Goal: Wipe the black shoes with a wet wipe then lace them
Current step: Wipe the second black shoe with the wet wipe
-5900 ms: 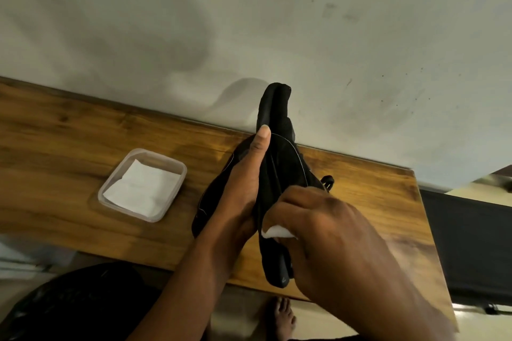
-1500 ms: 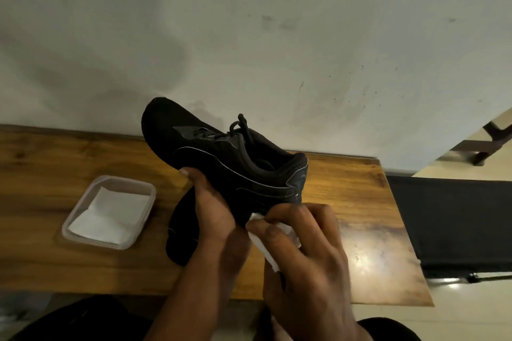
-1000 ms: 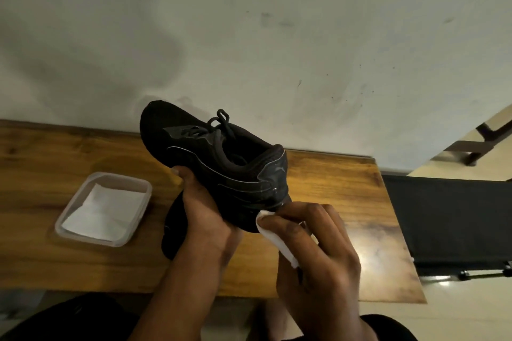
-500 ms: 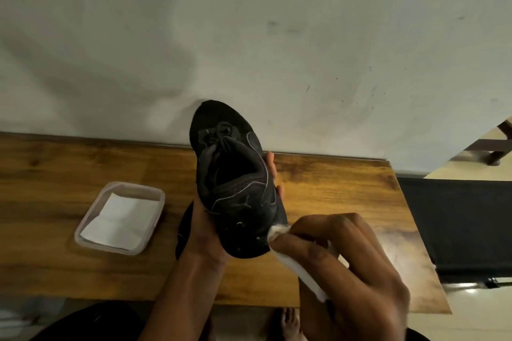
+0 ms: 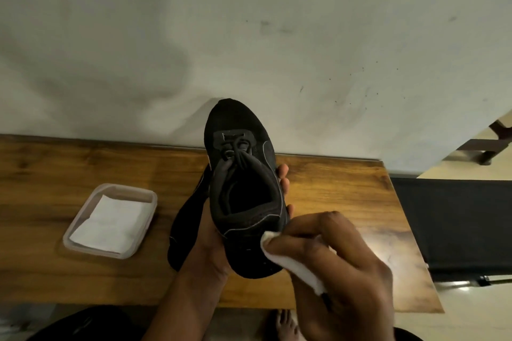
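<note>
Shoe (image 5: 249, 243) gripped by left hand (image 5: 207, 252) | right hand (image 5: 340, 266) pinches wipe (image 5: 293, 266) | wooden table (image 5: 346, 196), seemingly stained wall (image 5: 277, 36)

I hold one shoe (image 5: 243, 174) in my left hand (image 5: 210, 255) above the middle of the bench (image 5: 332, 194), toe toward the wall (image 5: 249, 36) behind. My right hand (image 5: 340, 271) sits at the heel's right side — the wipe (image 5: 293, 266) between them. The second shoe (image 5: 185, 230) lies on the bench beneath — left of it, a tub (image 5: 124, 188) with folded wipes (image 5: 110, 221) inside.
</note>
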